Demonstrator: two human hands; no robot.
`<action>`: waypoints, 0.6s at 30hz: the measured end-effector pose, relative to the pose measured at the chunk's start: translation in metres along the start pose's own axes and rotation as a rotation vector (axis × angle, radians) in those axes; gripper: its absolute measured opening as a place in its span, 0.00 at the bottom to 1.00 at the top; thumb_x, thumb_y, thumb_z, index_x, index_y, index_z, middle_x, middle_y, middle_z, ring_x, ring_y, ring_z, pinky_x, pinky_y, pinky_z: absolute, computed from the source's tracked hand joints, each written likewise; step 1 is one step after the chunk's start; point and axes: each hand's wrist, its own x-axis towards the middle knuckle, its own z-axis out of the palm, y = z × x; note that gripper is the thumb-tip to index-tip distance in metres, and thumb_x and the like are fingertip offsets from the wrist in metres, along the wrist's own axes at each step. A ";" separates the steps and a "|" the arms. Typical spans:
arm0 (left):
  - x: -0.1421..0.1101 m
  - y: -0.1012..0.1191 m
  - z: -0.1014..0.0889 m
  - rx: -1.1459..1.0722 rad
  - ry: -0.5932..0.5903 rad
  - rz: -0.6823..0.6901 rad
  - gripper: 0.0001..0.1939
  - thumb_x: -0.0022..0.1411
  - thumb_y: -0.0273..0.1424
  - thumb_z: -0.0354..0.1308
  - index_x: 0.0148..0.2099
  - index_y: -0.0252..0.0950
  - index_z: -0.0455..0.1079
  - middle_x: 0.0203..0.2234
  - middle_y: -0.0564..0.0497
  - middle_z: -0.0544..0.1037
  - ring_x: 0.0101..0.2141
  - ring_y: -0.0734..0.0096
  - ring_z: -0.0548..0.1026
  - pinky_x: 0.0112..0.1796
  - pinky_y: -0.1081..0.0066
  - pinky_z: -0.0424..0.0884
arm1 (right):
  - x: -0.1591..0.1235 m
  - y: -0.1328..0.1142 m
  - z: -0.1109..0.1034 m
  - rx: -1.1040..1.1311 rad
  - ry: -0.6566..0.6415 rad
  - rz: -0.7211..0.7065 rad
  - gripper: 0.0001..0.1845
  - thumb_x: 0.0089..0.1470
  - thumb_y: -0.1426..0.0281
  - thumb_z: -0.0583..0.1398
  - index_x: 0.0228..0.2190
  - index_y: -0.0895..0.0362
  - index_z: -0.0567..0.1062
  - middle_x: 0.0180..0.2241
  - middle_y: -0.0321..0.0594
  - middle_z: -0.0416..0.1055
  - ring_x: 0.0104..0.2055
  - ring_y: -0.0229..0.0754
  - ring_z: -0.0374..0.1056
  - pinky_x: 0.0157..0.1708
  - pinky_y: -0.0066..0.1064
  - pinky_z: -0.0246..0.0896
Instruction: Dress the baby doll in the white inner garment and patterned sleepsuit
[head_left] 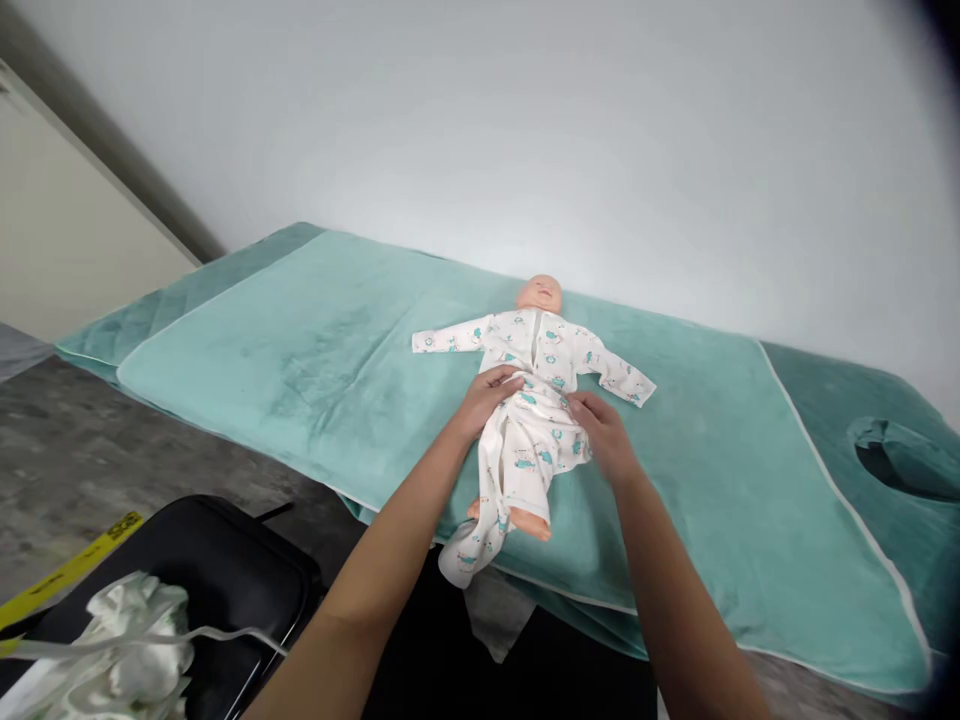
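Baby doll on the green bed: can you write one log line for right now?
doll: face up on green cover | white patterned outfit: on doll | left hand: at waist | right hand: at outfit's side

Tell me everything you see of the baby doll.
The doll lies face up on the green cover, arms spread. Its bald, pinkish head looks like smooth plastic. White printed clothes cover its body and arms, hiding its hands. Its feet are bare; loose cloth trails past them. The left hand and right hand touch the clothes around its waist.
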 end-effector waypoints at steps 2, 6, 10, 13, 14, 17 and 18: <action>-0.003 -0.003 -0.008 -0.123 0.043 -0.001 0.20 0.48 0.44 0.71 0.36 0.34 0.74 0.29 0.54 0.75 0.30 0.73 0.71 0.35 0.71 0.67 | 0.007 -0.029 0.020 -0.136 -0.091 -0.027 0.21 0.48 0.48 0.67 0.27 0.53 0.74 0.24 0.31 0.65 0.28 0.38 0.58 0.29 0.31 0.51; -0.005 -0.011 -0.024 -0.279 -0.027 0.043 0.19 0.48 0.42 0.72 0.31 0.34 0.70 0.31 0.52 0.75 0.31 0.72 0.72 0.34 0.71 0.68 | 0.013 -0.050 0.068 -0.390 -0.305 -0.005 0.19 0.44 0.54 0.71 0.23 0.54 0.72 0.22 0.31 0.65 0.27 0.37 0.57 0.28 0.30 0.47; -0.003 -0.020 -0.033 -0.382 -0.032 0.029 0.18 0.48 0.40 0.72 0.31 0.35 0.69 0.27 0.54 0.74 0.28 0.75 0.71 0.30 0.73 0.66 | 0.015 -0.020 0.093 -0.476 -0.153 0.088 0.18 0.49 0.56 0.68 0.21 0.55 0.71 0.20 0.34 0.64 0.27 0.38 0.57 0.28 0.31 0.46; -0.004 -0.022 -0.033 -0.414 -0.033 -0.014 0.20 0.46 0.40 0.73 0.31 0.35 0.67 0.26 0.55 0.74 0.27 0.75 0.71 0.31 0.73 0.66 | 0.015 0.005 0.086 -0.133 -0.049 0.155 0.13 0.50 0.59 0.64 0.26 0.55 0.73 0.22 0.32 0.65 0.25 0.36 0.58 0.27 0.29 0.50; -0.005 -0.021 -0.032 -0.423 -0.042 -0.018 0.21 0.45 0.40 0.73 0.31 0.35 0.66 0.26 0.55 0.73 0.27 0.75 0.71 0.31 0.73 0.66 | 0.015 0.010 0.081 0.020 -0.020 0.165 0.11 0.50 0.60 0.64 0.29 0.55 0.73 0.23 0.31 0.65 0.25 0.36 0.58 0.26 0.29 0.52; -0.008 -0.016 -0.029 -0.407 -0.050 -0.023 0.22 0.43 0.39 0.74 0.30 0.35 0.63 0.24 0.56 0.70 0.26 0.76 0.69 0.30 0.73 0.64 | 0.015 0.015 0.068 0.382 0.073 0.158 0.09 0.46 0.65 0.64 0.28 0.54 0.69 0.23 0.30 0.64 0.25 0.35 0.59 0.26 0.27 0.56; -0.009 -0.014 -0.028 -0.389 -0.049 -0.024 0.23 0.43 0.39 0.74 0.31 0.36 0.64 0.24 0.56 0.69 0.25 0.76 0.67 0.29 0.74 0.62 | 0.016 0.015 0.066 0.455 0.091 0.152 0.09 0.46 0.66 0.64 0.27 0.54 0.68 0.23 0.30 0.63 0.25 0.35 0.59 0.26 0.27 0.57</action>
